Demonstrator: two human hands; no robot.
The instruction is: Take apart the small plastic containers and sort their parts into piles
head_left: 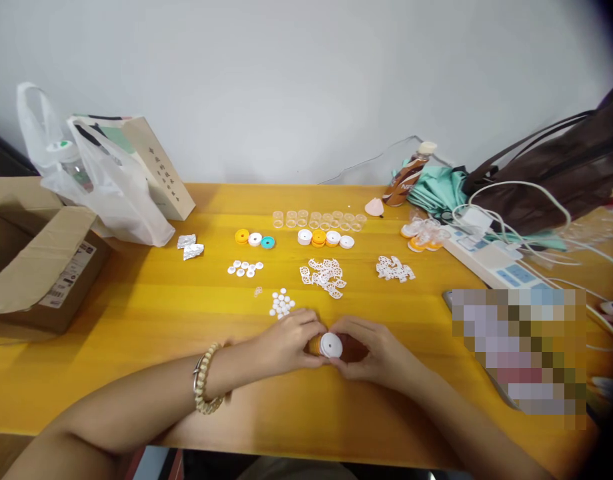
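Bare forearms (151, 393), hands (289, 343) curved inward, round white-topped piece (331, 346) between them, pinched by both.

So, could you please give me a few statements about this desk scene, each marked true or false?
1. The left hand and right hand are both at one stack of discs. True.
2. The bracelet is on the right wrist. False: the bracelet is on the left wrist.
3. The clear cups are nearer the wall than the hands are. True.
4. The cardboard box is at the person's right. False: the cardboard box is at the left.
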